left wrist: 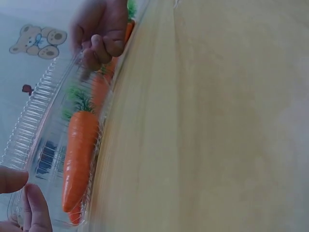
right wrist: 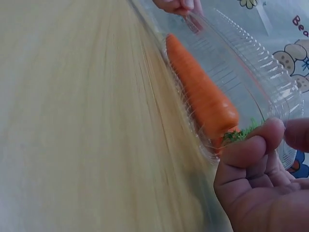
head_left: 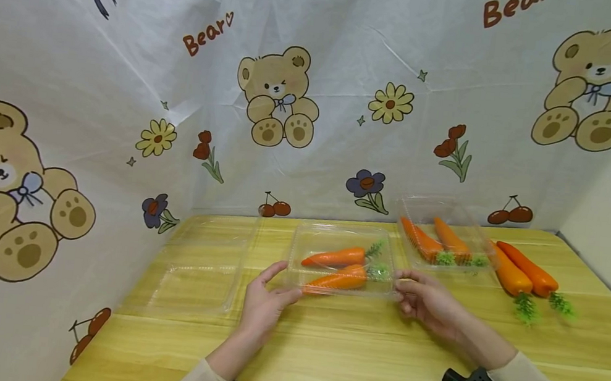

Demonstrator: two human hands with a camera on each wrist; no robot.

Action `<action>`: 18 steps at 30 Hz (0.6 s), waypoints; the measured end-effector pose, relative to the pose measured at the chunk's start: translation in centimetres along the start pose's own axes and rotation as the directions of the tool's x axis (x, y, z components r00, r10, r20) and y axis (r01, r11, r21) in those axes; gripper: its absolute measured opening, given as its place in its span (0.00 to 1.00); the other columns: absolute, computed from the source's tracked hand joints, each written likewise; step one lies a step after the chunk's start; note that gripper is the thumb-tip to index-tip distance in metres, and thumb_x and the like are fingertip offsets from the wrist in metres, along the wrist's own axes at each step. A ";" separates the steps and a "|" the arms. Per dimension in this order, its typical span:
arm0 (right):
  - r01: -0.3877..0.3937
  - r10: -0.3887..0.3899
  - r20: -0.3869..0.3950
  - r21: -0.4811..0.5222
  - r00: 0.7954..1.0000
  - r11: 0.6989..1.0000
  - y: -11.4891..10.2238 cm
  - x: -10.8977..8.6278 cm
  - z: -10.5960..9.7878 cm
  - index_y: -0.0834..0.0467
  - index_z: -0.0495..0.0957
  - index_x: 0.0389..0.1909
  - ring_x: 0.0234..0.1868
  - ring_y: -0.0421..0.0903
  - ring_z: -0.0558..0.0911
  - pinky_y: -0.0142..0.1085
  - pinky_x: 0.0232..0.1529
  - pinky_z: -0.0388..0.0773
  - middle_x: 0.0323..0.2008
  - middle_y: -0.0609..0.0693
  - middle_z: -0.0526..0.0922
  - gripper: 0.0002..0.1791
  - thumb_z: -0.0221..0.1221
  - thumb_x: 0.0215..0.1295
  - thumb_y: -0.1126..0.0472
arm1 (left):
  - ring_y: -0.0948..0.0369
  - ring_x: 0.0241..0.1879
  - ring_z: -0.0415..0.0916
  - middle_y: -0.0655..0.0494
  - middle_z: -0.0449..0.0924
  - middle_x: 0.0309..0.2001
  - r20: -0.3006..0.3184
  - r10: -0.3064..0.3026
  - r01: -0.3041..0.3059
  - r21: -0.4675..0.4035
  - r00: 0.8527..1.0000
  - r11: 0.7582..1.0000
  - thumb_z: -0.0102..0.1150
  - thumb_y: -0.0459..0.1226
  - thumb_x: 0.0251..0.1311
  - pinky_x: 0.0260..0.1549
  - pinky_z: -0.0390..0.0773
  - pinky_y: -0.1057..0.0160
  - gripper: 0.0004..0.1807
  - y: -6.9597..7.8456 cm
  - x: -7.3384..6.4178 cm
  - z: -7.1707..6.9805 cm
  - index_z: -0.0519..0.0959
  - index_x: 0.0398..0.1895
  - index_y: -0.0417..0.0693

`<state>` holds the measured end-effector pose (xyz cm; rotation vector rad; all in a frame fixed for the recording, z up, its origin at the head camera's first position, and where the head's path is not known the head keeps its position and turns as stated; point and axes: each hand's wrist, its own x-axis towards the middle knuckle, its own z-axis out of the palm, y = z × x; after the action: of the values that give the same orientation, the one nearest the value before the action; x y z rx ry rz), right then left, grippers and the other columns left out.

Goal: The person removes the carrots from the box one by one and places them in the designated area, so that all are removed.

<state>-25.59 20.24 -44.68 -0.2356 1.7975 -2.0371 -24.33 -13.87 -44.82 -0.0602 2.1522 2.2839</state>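
A clear plastic clamshell box [head_left: 303,240] with two orange carrots inside sits at the middle of the table. One carrot [right wrist: 198,87] shows large through its wall in the right wrist view, green top toward the right hand. My left hand [head_left: 262,304] pinches the box's front left corner between thumb and fingers; its fingertips [left wrist: 38,208] meet the rim in the left wrist view. On the other side my right hand [head_left: 428,303] pinches the right rim, thumb against forefinger [right wrist: 268,133]. Whether the lid is fastened I cannot tell.
Behind and to the right stands another clear box [head_left: 421,204] with carrots inside. Two loose carrots [head_left: 526,269] lie beside it. A clear box [head_left: 233,288] without carrots lies open at the left. A bear-print cloth [head_left: 329,174] hangs behind the wooden table [head_left: 343,362].
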 end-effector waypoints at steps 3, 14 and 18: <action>-0.012 0.008 -0.052 -0.079 0.999 0.997 -0.3 -0.4 0.1 0.64 0.65 0.63 0.27 0.38 0.75 0.31 0.32 0.78 0.34 0.46 0.79 0.20 0.52 0.81 0.55 | 0.62 0.41 0.83 0.41 0.57 0.76 -0.012 -0.002 0.001 -0.006 1.000 1.000 0.69 0.23 0.56 0.39 0.85 0.69 0.35 0.0 0.1 -0.1 0.74 0.70 0.44; 0.122 -0.188 -0.044 -0.609 0.981 0.784 -2.9 -2.1 -0.7 0.68 0.73 0.63 0.24 0.47 0.77 0.34 0.23 0.78 0.35 0.59 0.81 0.22 0.53 0.80 0.55 | 0.65 0.36 0.80 0.42 0.62 0.73 -0.030 0.002 -0.001 0.033 1.000 0.999 0.68 0.25 0.57 0.25 0.75 0.72 0.33 0.3 -0.1 -0.3 0.77 0.68 0.45; 0.252 -0.431 -0.050 -0.749 0.901 0.612 -2.6 -2.3 -0.5 0.57 0.83 0.48 0.33 0.43 0.81 0.32 0.29 0.81 0.38 0.51 0.84 0.08 0.63 0.73 0.58 | 0.65 0.34 0.80 0.42 0.65 0.71 -0.041 -0.002 0.003 0.033 0.999 0.999 0.68 0.25 0.56 0.27 0.75 0.71 0.33 0.3 -0.2 -0.4 0.77 0.68 0.46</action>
<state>-24.25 21.81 -41.86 -0.6479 2.8538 -1.4558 -24.13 -14.27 -44.51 -0.1106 2.2072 2.2644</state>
